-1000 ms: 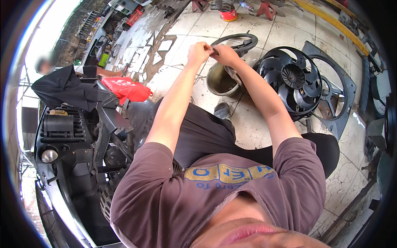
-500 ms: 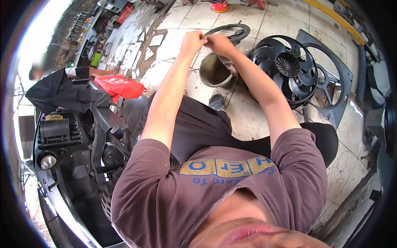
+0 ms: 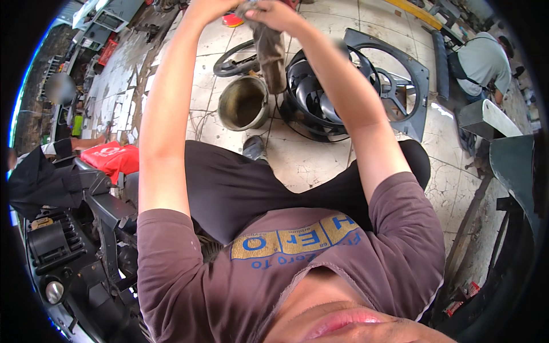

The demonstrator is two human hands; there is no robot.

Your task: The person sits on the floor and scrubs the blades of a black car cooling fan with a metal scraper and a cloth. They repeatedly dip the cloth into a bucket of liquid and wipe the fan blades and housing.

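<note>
A dirty grey-brown rag hangs from my right hand, whose fingers are closed on its upper end. My left hand is at the top edge of the picture, partly cut off. Its fingers meet the rag's top beside the right hand and look closed on it. The rag's lower end dangles next to the rim of an olive-tan bucket on the floor. Behind the bucket lies a black ring-shaped part. My right forearm passes over a large black fan and hides part of it.
A grey fan shroud lies right of the fan. Dark vehicle parts and a red bag are on the left, near another person's arm. A co-worker crouches at the far right. A red container stands beyond my hands.
My hands have moved farther out to the top edge of the picture. The rag, mostly hidden behind my right forearm before, now hangs in plain sight. The whole view has shifted, bringing the co-worker in.
</note>
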